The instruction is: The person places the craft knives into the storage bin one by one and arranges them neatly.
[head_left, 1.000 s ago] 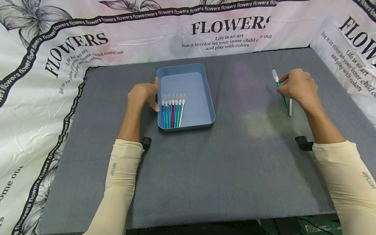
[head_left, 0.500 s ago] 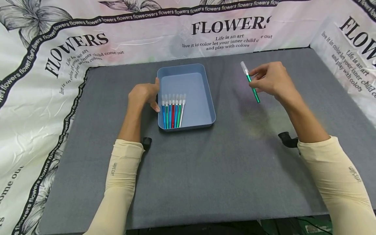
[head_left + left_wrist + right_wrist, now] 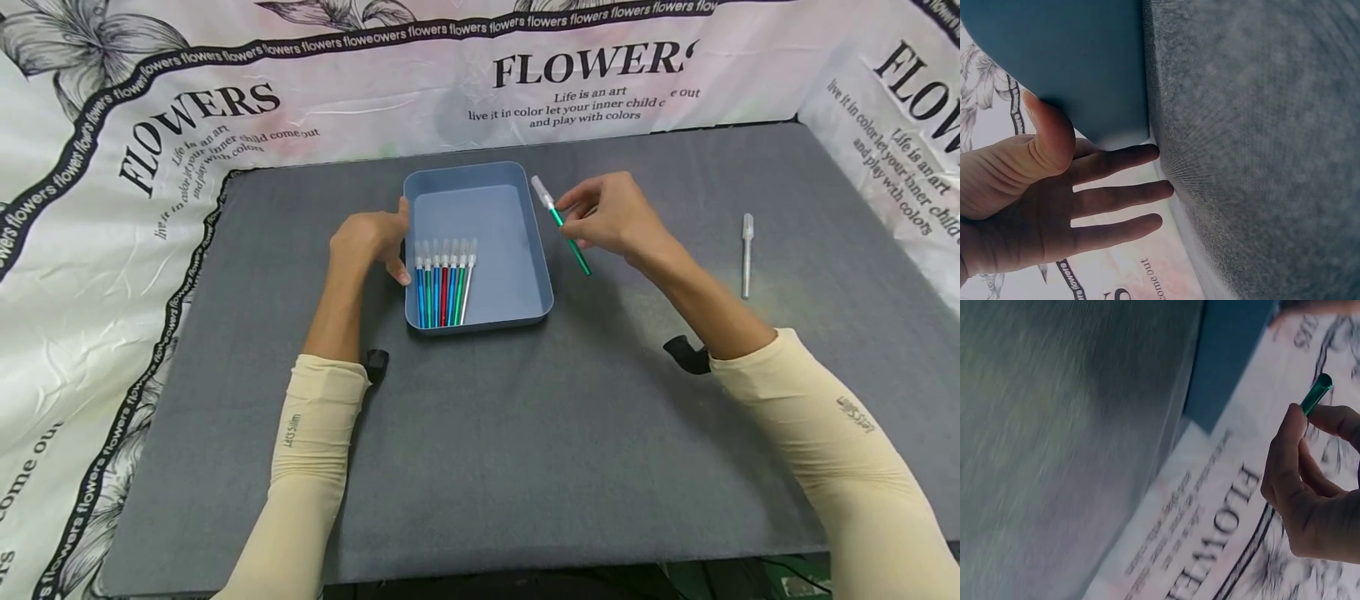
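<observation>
My right hand (image 3: 611, 212) pinches a green craft knife (image 3: 573, 242) with a frosted cap between thumb and fingertips, just right of the blue-grey tray (image 3: 517, 250). In the right wrist view the shiny green handle end (image 3: 1317, 394) sticks out past the fingertips. My left hand (image 3: 369, 242) rests against the tray's left wall. The left wrist view shows its fingers (image 3: 1116, 197) extended, with the thumb by the tray wall. Inside the tray, several capped craft knives (image 3: 444, 287) in blue, green, red and silver lie side by side at the lower left.
A silver capped craft knife (image 3: 747, 257) lies on the grey cloth-covered table (image 3: 525, 450), right of my right hand. White sheeting (image 3: 405, 100) printed with flowers and lettering surrounds the table at the back and sides.
My right hand has lifted the green craft knife from beside the silver one and carried it left to the tray's right side. The left hand stays at the tray.
</observation>
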The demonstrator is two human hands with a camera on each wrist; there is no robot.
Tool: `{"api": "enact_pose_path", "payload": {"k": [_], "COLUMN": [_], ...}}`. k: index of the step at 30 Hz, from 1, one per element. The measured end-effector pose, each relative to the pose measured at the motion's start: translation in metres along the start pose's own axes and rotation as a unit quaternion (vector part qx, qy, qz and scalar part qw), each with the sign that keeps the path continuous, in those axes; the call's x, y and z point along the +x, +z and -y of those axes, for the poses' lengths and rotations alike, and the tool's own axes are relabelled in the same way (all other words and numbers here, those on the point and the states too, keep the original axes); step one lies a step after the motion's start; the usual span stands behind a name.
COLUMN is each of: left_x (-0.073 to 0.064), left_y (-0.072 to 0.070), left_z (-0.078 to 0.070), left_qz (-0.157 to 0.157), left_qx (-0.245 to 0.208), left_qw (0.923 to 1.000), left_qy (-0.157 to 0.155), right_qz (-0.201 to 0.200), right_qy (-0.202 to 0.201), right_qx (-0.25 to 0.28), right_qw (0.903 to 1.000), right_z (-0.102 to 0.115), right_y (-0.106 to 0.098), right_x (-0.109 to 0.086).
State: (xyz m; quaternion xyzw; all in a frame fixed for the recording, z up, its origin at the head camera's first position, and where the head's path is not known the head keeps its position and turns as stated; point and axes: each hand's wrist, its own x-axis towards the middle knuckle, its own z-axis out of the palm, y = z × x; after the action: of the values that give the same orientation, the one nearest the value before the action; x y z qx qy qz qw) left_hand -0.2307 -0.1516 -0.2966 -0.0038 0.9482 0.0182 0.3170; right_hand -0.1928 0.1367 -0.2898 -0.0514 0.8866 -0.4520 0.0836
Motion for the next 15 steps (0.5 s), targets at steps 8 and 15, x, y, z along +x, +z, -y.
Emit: {"api": "enact_pose_path", "payload": {"k": [8, 15], "left_x": [0.000, 0.001], "left_y": [0.000, 0.001], "left_z": [0.000, -0.002], "left_qz": [-0.001, 0.000], "left_qx": [0.001, 0.000], "left_qw": [1.0000, 1.0000], "left_qy": [0.002, -0.002], "right_qz": [0.052, 0.089], "right_qy": [-0.008, 0.012], "right_qx": [-0.035, -0.036], "right_qw": [0.9980, 0.9953], "right_z": [0.010, 0.011], "right_y": [0.040, 0.064], "right_x": [0.009, 0.015]}}
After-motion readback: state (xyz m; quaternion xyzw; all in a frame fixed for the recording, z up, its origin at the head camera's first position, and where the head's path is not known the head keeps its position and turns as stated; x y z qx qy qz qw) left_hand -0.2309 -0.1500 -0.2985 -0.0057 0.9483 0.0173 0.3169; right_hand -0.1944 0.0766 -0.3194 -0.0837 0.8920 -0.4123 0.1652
